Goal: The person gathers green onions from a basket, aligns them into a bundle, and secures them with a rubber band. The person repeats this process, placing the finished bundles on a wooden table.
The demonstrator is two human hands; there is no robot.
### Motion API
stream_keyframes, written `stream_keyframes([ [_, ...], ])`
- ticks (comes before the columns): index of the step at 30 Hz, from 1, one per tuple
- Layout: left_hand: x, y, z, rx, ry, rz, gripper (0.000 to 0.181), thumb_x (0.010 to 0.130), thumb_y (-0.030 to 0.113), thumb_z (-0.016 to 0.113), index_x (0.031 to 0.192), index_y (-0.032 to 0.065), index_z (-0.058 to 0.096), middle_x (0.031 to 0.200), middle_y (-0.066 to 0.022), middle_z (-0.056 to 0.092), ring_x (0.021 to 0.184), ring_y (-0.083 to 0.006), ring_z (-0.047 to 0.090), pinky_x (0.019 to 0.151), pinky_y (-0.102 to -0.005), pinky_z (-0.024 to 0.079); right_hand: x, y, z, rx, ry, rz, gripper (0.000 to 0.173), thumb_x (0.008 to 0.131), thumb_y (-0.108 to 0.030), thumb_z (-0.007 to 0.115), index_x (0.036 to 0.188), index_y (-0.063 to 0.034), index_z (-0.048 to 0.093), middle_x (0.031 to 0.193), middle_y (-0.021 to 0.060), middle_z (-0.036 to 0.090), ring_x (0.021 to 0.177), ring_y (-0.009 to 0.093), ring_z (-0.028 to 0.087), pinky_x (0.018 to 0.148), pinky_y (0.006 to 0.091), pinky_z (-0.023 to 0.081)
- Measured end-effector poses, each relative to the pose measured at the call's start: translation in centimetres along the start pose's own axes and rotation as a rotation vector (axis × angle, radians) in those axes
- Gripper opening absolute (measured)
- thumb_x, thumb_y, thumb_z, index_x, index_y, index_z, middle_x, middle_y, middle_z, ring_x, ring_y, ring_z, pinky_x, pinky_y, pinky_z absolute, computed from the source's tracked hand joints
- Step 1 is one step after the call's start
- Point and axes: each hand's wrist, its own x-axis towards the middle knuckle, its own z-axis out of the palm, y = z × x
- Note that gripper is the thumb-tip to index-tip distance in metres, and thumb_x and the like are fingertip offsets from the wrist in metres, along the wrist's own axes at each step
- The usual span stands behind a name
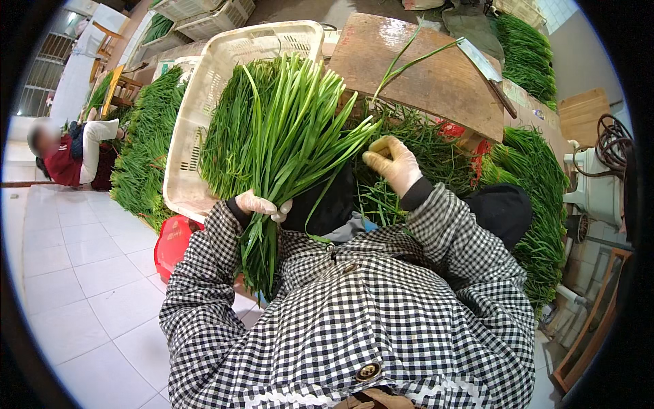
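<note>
My left hand point(259, 203), in a thin clear glove, is closed around the leafy part of a bunch of garlic chives point(296, 148). The pale stem ends fan out up and to the right, while dark leaf tips hang below the fist. My right hand point(392, 162), also gloved, is just right of the stem ends, fingers curled with a gap to the thumb; I see nothing in it. Beneath the held bunch, more chives point(225, 122) lie in a white plastic basket point(186, 148). Loose trimmed leaves point(424, 153) lie beneath and around my right hand.
A wooden board point(424, 71) carries a cleaver point(480, 60) at its right edge and a few stray stalks. Chives are heaped at the left point(145, 138) and right point(536, 168). A red plastic object point(173, 245) is beside the basket. A person point(76, 153) sits at far left.
</note>
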Motion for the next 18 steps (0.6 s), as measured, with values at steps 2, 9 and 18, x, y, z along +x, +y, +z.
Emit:
stream_keyframes([
  [2, -0.1, -0.4, -0.4, -0.037, -0.007, 0.016, 0.055, 0.082, 0.011, 0.072, 0.128, 0.0046, 0.043, 0.099, -0.0145, 0.058, 0.068, -0.0193, 0.051, 0.061, -0.034, 0.044, 0.8, 0.4, -0.6, 0.286, -0.122, 0.204, 0.049, 0.081, -0.036, 0.075, 0.113, -0.0043, 0.056, 0.102, 0.0059, 0.062, 0.095, 0.015, 0.057, 0.081, 0.0325, 0.046],
  [9, 0.0, 0.3, 0.6, -0.017, 0.058, -0.025, 0.053, 0.081, 0.007, 0.071, 0.127, 0.0052, 0.044, 0.095, -0.0141, 0.059, 0.065, -0.0194, 0.05, 0.06, -0.0344, 0.044, 1.3, 0.4, -2.1, -0.66, 0.42, -0.492, 0.078, 0.065, -0.038, 0.085, 0.128, -0.008, 0.049, 0.117, 0.0111, 0.055, 0.107, 0.025, 0.051, 0.086, 0.041, 0.043],
  [18, 0.8, 0.5, 0.9, 0.287, 0.335, -0.249, 0.033, 0.085, 0.014, 0.066, 0.114, 0.0033, 0.054, 0.091, -0.0078, 0.06, 0.072, -0.0188, 0.055, 0.067, -0.0319, 0.046, -0.6, -4.1, 7.1, -1.228, 0.092, -1.368, 0.065, 0.09, -0.035, 0.045, 0.147, -0.0431, 0.013, 0.156, 0.0026, 0.022, 0.141, 0.025, 0.025, 0.115, 0.0504, 0.014],
])
